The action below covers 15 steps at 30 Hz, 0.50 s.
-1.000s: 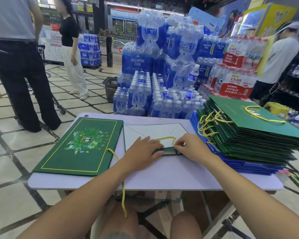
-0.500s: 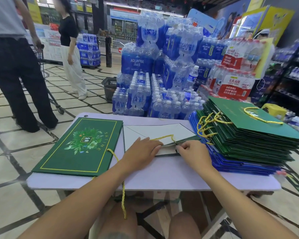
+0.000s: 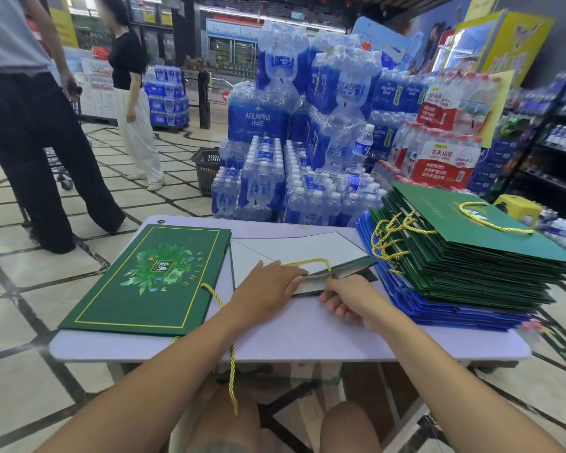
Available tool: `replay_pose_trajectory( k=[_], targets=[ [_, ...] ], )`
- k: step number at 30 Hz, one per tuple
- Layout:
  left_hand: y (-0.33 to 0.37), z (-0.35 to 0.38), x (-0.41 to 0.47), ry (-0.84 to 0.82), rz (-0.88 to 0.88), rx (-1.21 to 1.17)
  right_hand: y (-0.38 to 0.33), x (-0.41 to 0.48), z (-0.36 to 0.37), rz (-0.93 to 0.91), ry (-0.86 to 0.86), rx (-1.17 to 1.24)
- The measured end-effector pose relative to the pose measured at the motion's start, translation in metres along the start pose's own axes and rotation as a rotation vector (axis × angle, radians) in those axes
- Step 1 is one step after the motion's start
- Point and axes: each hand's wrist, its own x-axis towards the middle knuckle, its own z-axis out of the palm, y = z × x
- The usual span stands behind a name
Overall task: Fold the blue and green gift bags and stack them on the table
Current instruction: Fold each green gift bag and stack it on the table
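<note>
A green gift bag (image 3: pixel 294 250) lies in the middle of the lilac table (image 3: pixel 307 335), its white inner side up and a flap partly raised. My left hand (image 3: pixel 268 289) lies flat on its near part, fingers straight. My right hand (image 3: pixel 350 299) has its fingers curled at the bag's near edge by the yellow cord handle (image 3: pixel 307 263). A flat folded green bag (image 3: pixel 154 279) lies on the left of the table, its cord hanging over the edge. A tall stack of green bags (image 3: pixel 464 256) sits on blue bags (image 3: pixel 438 308) at the right.
Shrink-wrapped water bottle packs (image 3: pixel 291 152) rise just behind the table. Two people (image 3: pixel 30 125) stand on the tiled floor at the left, near a dark shopping basket (image 3: pixel 206 168). A yellow stool (image 3: pixel 517 207) and shelves are at the right.
The bag's flap has lifted and opened out to the right. My right hand moved from on top of the fold to the bag's near edge. My left hand stays pressed flat.
</note>
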Motion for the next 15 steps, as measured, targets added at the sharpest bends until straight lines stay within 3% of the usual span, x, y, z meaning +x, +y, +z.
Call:
replay_pose_trajectory(
  k=[2,5,6,10,15],
  targets=[
    [-0.001,0.002,0.001,-0.019,0.005,0.033,0.000,0.000,-0.003,-0.096,0.083,-0.114],
    [-0.001,0.000,0.003,-0.028,0.027,0.084,-0.004,0.009,-0.009,-0.332,0.489,-0.553],
    [-0.001,0.000,0.003,-0.025,0.034,0.097,-0.007,0.012,-0.009,-0.345,0.537,-0.681],
    [-0.004,0.004,0.003,-0.007,0.081,0.164,-0.014,0.039,-0.008,-0.265,0.390,-0.942],
    [-0.005,0.001,0.003,-0.015,0.087,0.176,-0.026,0.065,-0.014,-0.275,0.407,-0.824]
  ],
)
